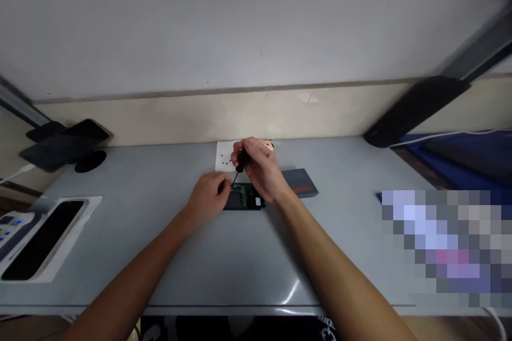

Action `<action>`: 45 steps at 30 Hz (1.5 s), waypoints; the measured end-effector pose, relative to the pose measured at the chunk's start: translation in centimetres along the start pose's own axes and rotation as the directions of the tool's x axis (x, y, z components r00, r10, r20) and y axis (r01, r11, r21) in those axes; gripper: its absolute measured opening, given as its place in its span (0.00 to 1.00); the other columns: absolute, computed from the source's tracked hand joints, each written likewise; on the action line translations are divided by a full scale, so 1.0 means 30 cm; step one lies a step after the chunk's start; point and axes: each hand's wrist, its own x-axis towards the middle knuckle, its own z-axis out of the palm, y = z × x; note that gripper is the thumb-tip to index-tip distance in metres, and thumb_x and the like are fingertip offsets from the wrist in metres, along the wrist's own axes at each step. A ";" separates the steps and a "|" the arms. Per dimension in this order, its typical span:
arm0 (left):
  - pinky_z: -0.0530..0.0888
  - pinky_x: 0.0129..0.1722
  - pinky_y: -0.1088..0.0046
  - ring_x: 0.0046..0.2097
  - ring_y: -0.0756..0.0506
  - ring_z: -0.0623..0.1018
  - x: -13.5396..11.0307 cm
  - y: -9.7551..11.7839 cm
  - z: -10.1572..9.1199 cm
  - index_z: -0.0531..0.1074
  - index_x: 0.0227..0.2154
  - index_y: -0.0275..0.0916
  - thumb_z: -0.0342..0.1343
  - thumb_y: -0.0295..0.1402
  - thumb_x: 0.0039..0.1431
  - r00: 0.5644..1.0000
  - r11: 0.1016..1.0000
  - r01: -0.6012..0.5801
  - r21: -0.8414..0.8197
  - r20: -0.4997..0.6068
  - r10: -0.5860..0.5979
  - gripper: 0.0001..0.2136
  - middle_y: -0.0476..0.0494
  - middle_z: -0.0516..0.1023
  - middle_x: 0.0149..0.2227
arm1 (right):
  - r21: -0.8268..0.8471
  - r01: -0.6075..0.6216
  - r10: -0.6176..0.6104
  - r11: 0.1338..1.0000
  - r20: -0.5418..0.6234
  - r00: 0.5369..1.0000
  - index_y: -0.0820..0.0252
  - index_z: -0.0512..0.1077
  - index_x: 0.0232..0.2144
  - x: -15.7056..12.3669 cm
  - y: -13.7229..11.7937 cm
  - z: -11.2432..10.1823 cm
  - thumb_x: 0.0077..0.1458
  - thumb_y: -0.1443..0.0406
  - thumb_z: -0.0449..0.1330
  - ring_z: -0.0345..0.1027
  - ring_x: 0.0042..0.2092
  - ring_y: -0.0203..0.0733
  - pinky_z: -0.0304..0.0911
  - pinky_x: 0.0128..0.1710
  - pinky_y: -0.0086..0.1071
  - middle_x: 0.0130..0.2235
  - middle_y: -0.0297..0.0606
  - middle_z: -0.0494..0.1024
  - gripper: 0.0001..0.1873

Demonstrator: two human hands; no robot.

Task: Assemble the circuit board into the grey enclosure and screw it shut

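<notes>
A small black device with an exposed green circuit board lies in the middle of the grey table. My left hand rests on its left end and holds it down. My right hand grips a black-handled screwdriver, tilted, with its tip down at the board's upper left part. Just behind the hands lies a white sheet of paper with a few small dark screws on it. An orange object peeks out behind my right hand.
A grey box with an orange stripe lies right of the device. At far left stand a white tray with a black insert and black phones on a stand. A black lamp arm reaches in from the right. A blurred patch covers the right front.
</notes>
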 end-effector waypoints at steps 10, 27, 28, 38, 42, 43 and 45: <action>0.71 0.49 0.62 0.43 0.43 0.77 0.003 0.001 -0.002 0.73 0.35 0.41 0.48 0.26 0.66 1.000 1.000 0.001 0.003 0.009 -0.001 0.09 0.46 0.80 0.39 | -0.366 0.125 -0.174 0.922 -0.105 0.979 0.52 0.68 0.38 0.004 0.014 0.004 0.65 0.46 0.57 0.60 0.30 0.36 0.58 0.32 0.33 0.27 0.29 0.65 0.18; 0.75 0.47 0.67 0.46 0.43 0.77 -0.005 -0.034 -0.166 0.70 0.60 0.46 0.59 0.47 0.64 0.931 0.987 0.014 -0.158 0.361 0.045 0.24 0.42 0.76 0.51 | -0.983 0.182 0.278 -0.002 0.175 0.945 0.47 0.72 0.60 -0.186 -0.344 -0.238 0.57 0.53 0.65 0.75 0.41 0.47 0.68 0.43 0.42 0.57 0.44 0.73 0.29; 0.76 0.48 0.66 0.49 0.42 0.76 -0.009 -0.036 -0.179 0.67 0.63 0.48 0.63 0.48 0.60 0.913 0.986 0.002 -0.168 0.402 0.066 0.29 0.41 0.74 0.54 | -0.982 0.165 0.389 -0.090 0.118 0.914 0.46 0.69 0.62 -0.200 -0.349 -0.283 0.56 0.53 0.66 0.76 0.39 0.47 0.69 0.42 0.42 0.61 0.44 0.71 0.32; 0.74 0.50 0.62 0.47 0.42 0.75 -0.006 -0.021 -0.117 0.70 0.61 0.48 0.69 0.36 0.52 0.944 0.980 0.013 -0.196 0.325 0.052 0.32 0.43 0.75 0.49 | -0.998 0.048 0.520 0.044 0.064 0.852 0.48 0.71 0.63 -0.180 -0.395 -0.350 0.58 0.47 0.62 0.76 0.52 0.54 0.71 0.51 0.44 0.57 0.41 0.79 0.32; 0.74 0.47 0.64 0.43 0.43 0.75 0.000 -0.029 -0.093 0.69 0.62 0.46 0.71 0.37 0.50 0.954 0.981 0.019 -0.191 0.297 0.039 0.35 0.45 0.75 0.43 | -0.992 0.085 0.545 0.090 0.120 0.830 0.48 0.73 0.61 -0.155 -0.366 -0.306 0.60 0.47 0.61 0.76 0.50 0.53 0.70 0.50 0.43 0.56 0.41 0.80 0.30; 0.74 0.48 0.65 0.43 0.43 0.75 0.001 -0.032 -0.089 0.69 0.63 0.46 0.71 0.36 0.50 0.956 0.980 0.016 -0.198 0.290 0.043 0.35 0.45 0.75 0.44 | -0.989 0.119 0.545 0.086 0.147 0.826 0.49 0.73 0.62 -0.154 -0.354 -0.297 0.59 0.48 0.62 0.76 0.51 0.53 0.70 0.50 0.43 0.57 0.42 0.79 0.30; 0.74 0.48 0.65 0.43 0.44 0.75 0.002 -0.035 -0.082 0.68 0.63 0.46 0.71 0.36 0.49 0.959 0.977 0.016 -0.211 0.279 0.044 0.37 0.45 0.76 0.45 | -0.980 0.188 0.536 0.067 0.195 0.821 0.50 0.72 0.62 -0.159 -0.329 -0.280 0.59 0.51 0.64 0.76 0.51 0.53 0.69 0.50 0.41 0.57 0.43 0.79 0.30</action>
